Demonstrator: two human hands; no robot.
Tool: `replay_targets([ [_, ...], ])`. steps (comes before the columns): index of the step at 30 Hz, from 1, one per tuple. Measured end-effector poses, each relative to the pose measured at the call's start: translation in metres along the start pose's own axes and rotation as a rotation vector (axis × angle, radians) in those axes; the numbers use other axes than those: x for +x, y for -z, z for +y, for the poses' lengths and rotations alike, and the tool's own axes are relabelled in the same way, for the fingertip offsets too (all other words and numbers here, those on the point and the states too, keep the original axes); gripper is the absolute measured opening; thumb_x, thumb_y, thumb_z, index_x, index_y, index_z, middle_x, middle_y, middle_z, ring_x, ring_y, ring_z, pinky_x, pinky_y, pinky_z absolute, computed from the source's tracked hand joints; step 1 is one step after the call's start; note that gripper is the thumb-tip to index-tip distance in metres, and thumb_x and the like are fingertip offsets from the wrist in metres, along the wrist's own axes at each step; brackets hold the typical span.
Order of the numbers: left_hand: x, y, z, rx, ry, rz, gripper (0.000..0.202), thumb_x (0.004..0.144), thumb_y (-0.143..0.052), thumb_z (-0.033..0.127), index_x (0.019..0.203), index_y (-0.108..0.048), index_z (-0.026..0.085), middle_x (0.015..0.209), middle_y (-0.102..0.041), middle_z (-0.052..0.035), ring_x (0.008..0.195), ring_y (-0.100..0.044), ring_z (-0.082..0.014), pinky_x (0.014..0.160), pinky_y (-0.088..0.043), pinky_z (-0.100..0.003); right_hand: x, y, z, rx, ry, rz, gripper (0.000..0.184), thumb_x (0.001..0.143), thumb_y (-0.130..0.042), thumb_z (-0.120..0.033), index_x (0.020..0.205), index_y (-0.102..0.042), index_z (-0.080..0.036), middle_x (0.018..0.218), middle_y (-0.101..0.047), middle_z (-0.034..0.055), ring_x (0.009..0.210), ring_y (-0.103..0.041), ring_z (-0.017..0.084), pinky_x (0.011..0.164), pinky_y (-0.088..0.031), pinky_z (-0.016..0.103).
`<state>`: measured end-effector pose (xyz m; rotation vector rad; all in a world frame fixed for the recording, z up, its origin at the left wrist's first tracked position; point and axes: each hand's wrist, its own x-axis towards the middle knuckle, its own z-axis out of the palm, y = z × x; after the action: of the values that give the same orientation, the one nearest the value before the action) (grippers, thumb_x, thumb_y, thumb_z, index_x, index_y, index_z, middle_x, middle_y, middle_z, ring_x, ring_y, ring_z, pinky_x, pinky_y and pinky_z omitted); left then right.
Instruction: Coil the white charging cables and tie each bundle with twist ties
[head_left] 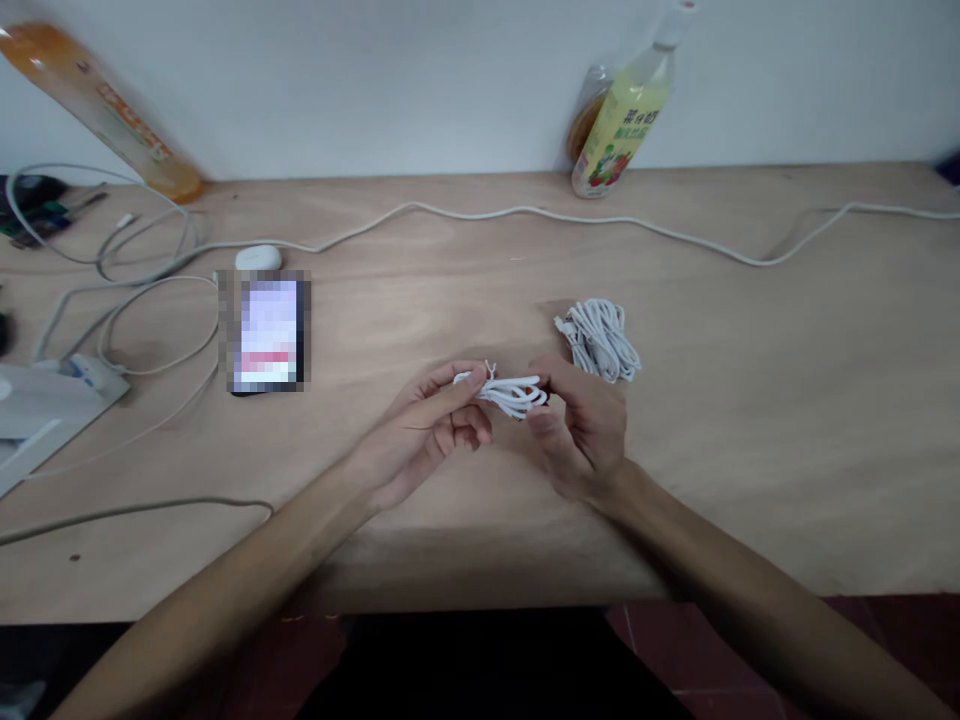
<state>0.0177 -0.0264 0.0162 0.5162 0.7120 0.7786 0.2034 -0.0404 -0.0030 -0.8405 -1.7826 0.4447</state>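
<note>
A small coiled white cable (513, 396) is held just above the table, between my two hands. My left hand (431, 420) pinches its left end between thumb and forefinger, close to a thin white tie whose ends stick up; the other fingers curl beneath. At the loops on the right end, my right hand (585, 425) has its thumb and forefinger closed around the cable's edge. Past my right hand lies a second bundle of white cable (600, 340), wound up on the table, with a plug end showing at its left.
On the left are a phone (268, 335) with a blurred screen, a white earbud case (258, 258), loose cables and a white power strip (52, 410). An orange drink bottle (112, 110) and a yellow-labelled bottle (626, 120) stand by the wall. A long white cable (517, 211) crosses the back.
</note>
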Motion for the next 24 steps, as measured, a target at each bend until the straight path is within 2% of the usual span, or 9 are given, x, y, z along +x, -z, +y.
replay_targets([
  [17, 0.0002, 0.0031, -0.0018, 0.018, 0.001, 0.015, 0.035, 0.078, -0.103, 0.04, 0.093, -0.082, 0.015, 0.082, -0.075, 0.0014, 0.062, -0.065, -0.0061, 0.058, -0.055, -0.015, -0.0009, 0.0012, -0.0014, -0.034, -0.016, -0.021, 0.04, 0.117, -0.047, -0.047, 0.087, -0.058, -0.024, 0.065, -0.053, -0.0046, 0.055, -0.048, 0.013, 0.053, -0.035, 0.029],
  [20, -0.0005, 0.0023, -0.0016, 0.05, -0.062, 0.043, 0.035, 0.078, -0.103, 0.039, 0.092, -0.08, 0.016, 0.079, -0.075, 0.0017, 0.062, -0.067, -0.0071, 0.058, -0.054, -0.016, -0.0007, 0.0001, -0.0024, -0.052, -0.011, 0.015, 0.037, 0.115, -0.048, -0.045, 0.087, -0.058, -0.024, 0.065, -0.052, -0.0048, 0.054, -0.048, 0.012, 0.053, -0.035, 0.029],
  [24, -0.0001, 0.0007, -0.0011, 0.134, -0.244, 0.069, 0.031, 0.082, -0.101, 0.037, 0.091, -0.078, 0.019, 0.079, -0.08, 0.0005, 0.068, -0.074, -0.0113, 0.062, -0.058, -0.018, 0.0009, -0.0003, -0.0035, -0.074, -0.039, 0.014, 0.026, 0.111, -0.053, -0.036, 0.088, -0.059, -0.024, 0.067, -0.057, -0.0049, 0.053, -0.047, 0.012, 0.051, -0.034, 0.029],
])
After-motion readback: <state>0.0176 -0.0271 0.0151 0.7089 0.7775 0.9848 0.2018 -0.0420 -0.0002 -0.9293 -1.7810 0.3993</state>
